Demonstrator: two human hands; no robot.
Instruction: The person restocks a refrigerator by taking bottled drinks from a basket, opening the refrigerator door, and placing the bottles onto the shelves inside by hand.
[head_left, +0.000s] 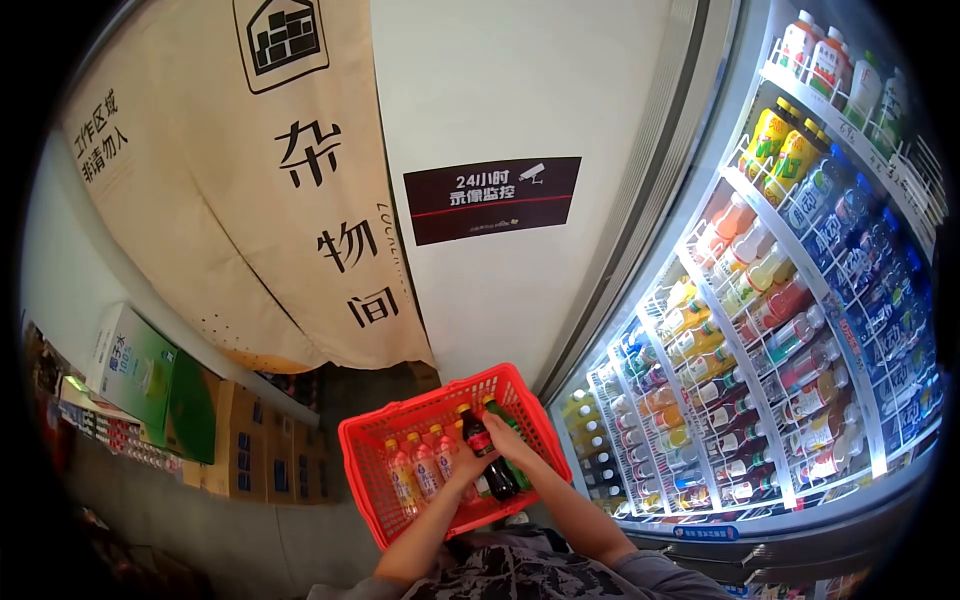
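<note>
Near the bottom centre of the frame, a red basket [430, 398] with openwork walls sits tilted, and both hands reach into it from the lower edge. The left hand [468, 464] is wrapped around a dark bottle [500, 484] with a yellow cap and a red label, its thumb side crossing the front. The right hand [512, 445] lies against the right side of the same bottle, close to the left hand; whether its fingers grip the bottle cannot be told. Just beside the dark bottle, toward the basket's right wall, a green bottle [522, 476] leans, partly covered by the right hand and wrist. In the left half of the basket, several pink-labelled bottles [424, 470] with orange caps stand in a row, tilted.

Along the right of the frame, a lit drinks fridge [790, 527] holds sloping rows of bottles, with yellow bottles [770, 130] near its top and blue bottles [855, 255] at the far right. Across the upper left hangs a beige curtain [210, 150] printed with black characters. At upper centre, a dark sign [490, 222] is fixed to a pale wall [500, 90]. At lower left, a green carton [190, 405] stands beside brown boxes [243, 440].
</note>
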